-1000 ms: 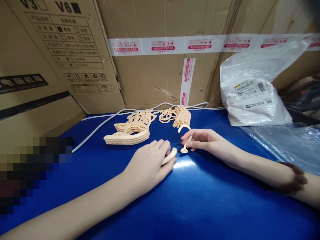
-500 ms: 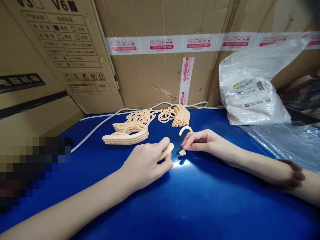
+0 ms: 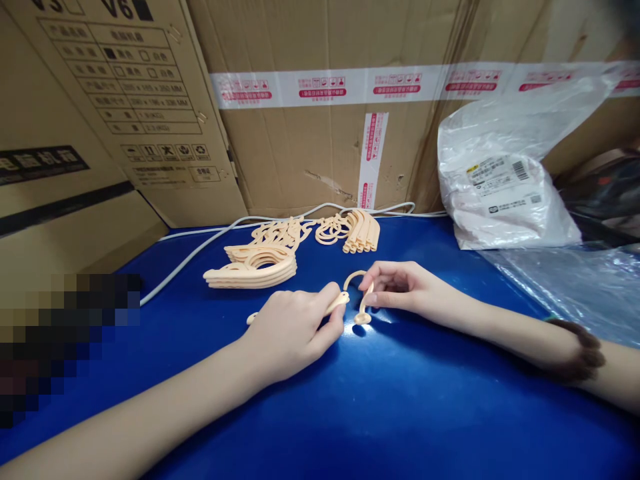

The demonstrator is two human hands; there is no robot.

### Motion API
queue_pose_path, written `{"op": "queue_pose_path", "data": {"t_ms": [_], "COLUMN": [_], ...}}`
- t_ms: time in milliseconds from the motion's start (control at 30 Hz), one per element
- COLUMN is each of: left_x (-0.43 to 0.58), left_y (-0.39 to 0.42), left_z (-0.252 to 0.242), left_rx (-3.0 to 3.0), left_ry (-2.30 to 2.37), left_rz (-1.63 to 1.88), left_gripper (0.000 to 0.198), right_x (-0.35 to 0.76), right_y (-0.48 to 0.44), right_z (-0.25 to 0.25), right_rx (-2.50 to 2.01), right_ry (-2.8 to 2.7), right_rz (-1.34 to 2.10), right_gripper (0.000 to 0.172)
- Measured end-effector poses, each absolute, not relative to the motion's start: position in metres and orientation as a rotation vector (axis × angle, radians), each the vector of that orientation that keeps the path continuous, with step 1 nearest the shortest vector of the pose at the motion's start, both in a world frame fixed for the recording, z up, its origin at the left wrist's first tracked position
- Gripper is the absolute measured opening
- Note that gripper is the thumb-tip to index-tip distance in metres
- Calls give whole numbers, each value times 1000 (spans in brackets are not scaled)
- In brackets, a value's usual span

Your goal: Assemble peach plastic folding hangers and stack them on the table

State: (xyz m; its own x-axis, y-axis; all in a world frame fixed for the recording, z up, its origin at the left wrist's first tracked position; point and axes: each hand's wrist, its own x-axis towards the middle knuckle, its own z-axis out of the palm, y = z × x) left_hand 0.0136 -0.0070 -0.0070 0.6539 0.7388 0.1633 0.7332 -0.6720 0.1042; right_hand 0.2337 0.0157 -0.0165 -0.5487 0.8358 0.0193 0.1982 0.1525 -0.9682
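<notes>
My left hand [image 3: 300, 327] is closed around a cream plastic hanger arm [image 3: 338, 304]. One end with a small hole sticks out past my thumb, the other end shows at the left of the hand, and the middle is hidden by my fingers. Between thumb and fingers, my right hand [image 3: 395, 287] pinches a cream hanger hook [image 3: 364, 308], its curve up and its flat round foot down. The foot is just right of the hanger arm's holed end, seemingly a small gap apart. Behind my left hand lies a stack of cream hanger arms [image 3: 255, 275].
More hanger pieces [image 3: 280, 232], a bundle of curved pieces [image 3: 363, 232] and a white cable [image 3: 200, 257] lie along the back of the blue table [image 3: 380, 413]. Cardboard boxes [image 3: 310, 153] stand behind. A white plastic parcel bag [image 3: 510, 193] is at the right.
My right hand has shifted slightly left and turned the hook, so its foot sits lower and nearer the hanger arm. The hanger arm has tilted, and its left end now shows beside my left hand.
</notes>
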Motion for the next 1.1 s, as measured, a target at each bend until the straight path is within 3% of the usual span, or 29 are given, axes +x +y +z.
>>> {"op": "queue_pose_path", "data": {"t_ms": [367,567,867,1100], "left_x": [13,13,12,13], "left_y": [-7,-7,-6,-7], "left_z": [-7,-8,-8,-7], "left_rx": [2833,2829,2796,2753], "left_ry": [1257,1262,1264,1297], "left_rz": [257,261,269,267], "left_gripper": [21,23,20,21], "right_x": [236,232,236,235], "right_y": [16,7,14,17], "right_z": [-17,-16,-14,-13], "right_rx": [-1020,-915,-1000,-1037], "right_ry": [-2115,-2371,-2142,-1966], "right_rz": [1201,774,1255,1322], "right_gripper": [28,20,33,32]}}
